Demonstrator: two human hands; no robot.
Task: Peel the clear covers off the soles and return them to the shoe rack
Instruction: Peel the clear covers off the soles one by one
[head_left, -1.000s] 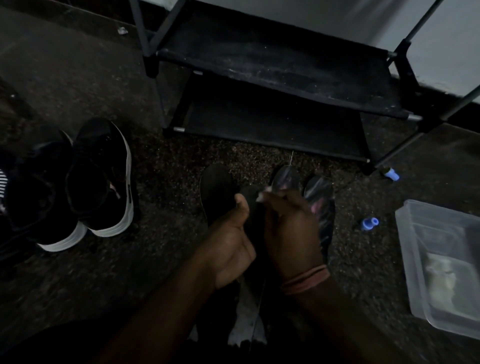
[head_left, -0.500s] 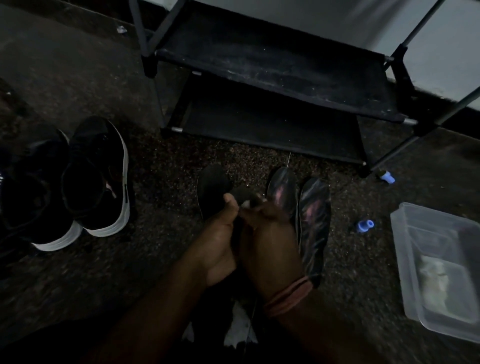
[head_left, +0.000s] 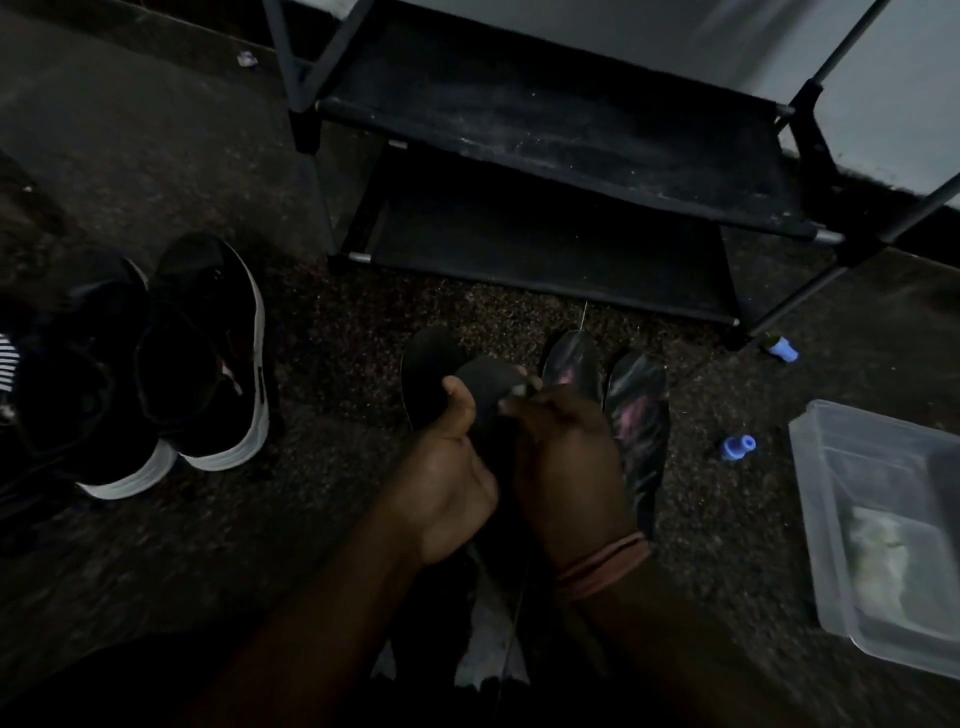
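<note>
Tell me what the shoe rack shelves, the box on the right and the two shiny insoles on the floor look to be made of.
Shoe rack shelves: dark matte fabric, apparently stretched between metal tubes; dusty, slightly sagging.
Box: translucent, cloudy plastic; its contents show through the wall.
Two shiny insoles: probably foam under clear film; pinkish glare suggests a glossy cover, though the dim light leaves it open.
</note>
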